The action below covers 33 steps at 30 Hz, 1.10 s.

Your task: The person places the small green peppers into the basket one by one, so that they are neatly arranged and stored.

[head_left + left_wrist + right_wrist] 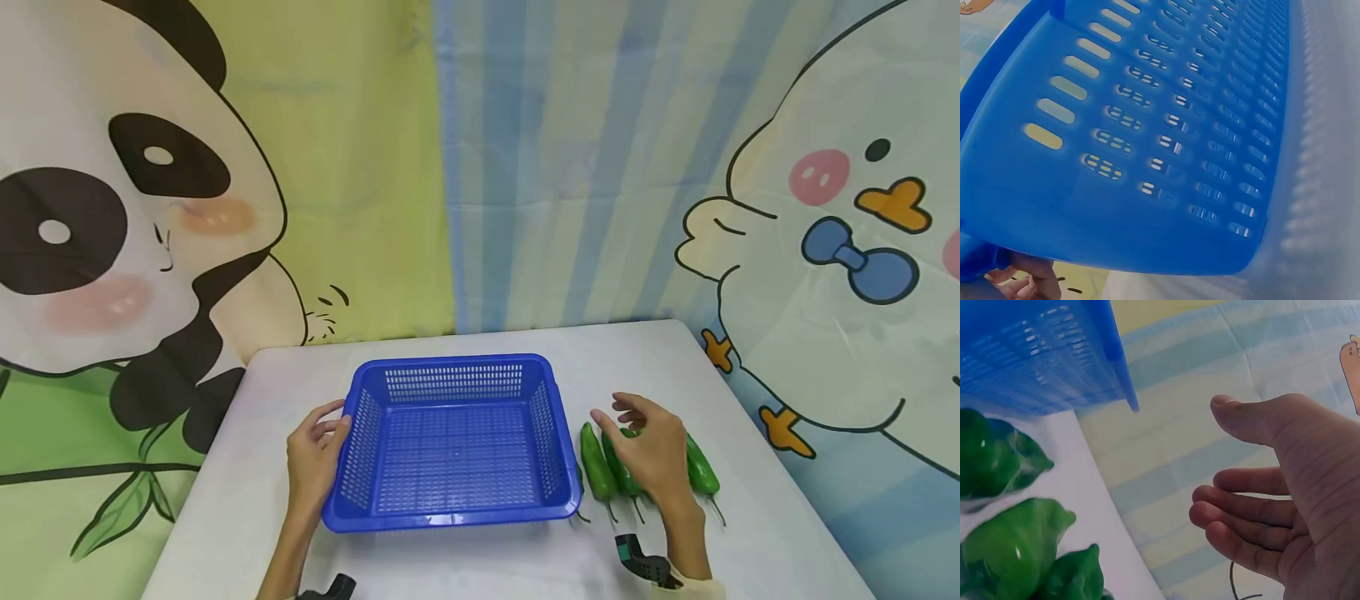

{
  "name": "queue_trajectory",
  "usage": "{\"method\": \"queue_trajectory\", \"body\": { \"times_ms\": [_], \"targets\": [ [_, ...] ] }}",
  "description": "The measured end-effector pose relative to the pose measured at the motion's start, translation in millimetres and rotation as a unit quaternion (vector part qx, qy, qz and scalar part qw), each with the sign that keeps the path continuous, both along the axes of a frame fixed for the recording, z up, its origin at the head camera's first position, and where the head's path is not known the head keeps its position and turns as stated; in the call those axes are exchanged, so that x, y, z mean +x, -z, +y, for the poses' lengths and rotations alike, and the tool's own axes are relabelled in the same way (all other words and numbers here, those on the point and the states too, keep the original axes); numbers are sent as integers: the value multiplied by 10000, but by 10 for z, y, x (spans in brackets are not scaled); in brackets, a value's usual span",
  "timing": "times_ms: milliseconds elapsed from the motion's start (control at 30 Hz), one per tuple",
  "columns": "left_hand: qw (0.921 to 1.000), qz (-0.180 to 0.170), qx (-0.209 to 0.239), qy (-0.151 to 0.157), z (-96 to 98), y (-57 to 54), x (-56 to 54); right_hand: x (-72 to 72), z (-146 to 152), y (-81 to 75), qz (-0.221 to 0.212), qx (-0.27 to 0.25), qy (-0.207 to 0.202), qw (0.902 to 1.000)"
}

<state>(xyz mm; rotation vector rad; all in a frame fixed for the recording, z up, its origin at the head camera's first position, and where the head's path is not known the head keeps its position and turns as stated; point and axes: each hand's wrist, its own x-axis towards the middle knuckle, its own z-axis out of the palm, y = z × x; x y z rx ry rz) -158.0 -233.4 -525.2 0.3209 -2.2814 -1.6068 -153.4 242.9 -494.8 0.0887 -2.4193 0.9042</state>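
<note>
A blue plastic basket [453, 454] with slotted walls shows its inside to the head view. My left hand [318, 454] is at its left side, thumb and fingertips on the rim; in the left wrist view the curled fingers [1035, 278] show just past the rim [1116, 265]. Over the green peppers [597, 467] to the right of the basket, my right hand [651, 446] hovers with fingers loosely bent and nothing between them. It partly covers the peppers in the head view. In the right wrist view, the open hand [1272, 506] stands apart from the peppers [1016, 544].
A white table [480, 567] carries the basket and peppers. One pepper [703, 471] lies farthest right, and another is partly hidden by the basket's right rim. Behind the table hangs a cartoon-printed curtain [540, 167].
</note>
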Motion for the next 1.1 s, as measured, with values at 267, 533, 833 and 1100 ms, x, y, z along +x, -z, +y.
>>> {"method": "queue_trajectory", "body": {
  "times_ms": [267,533,833,1100],
  "targets": [
    [9923,-19,1195,323,-21,-11,-24,32,231,49,17,-494,182,9986],
    [9906,-169,1331,249,-50,-4,-14,90,369,84,-98,-669,367,9970],
    [9880,-155,1488,372,-46,17,-20,182,527,158,-225,-960,638,9931],
    [9863,-67,1589,431,-48,39,-27,269,663,202,-267,-1076,1010,9887]
  ]
}}
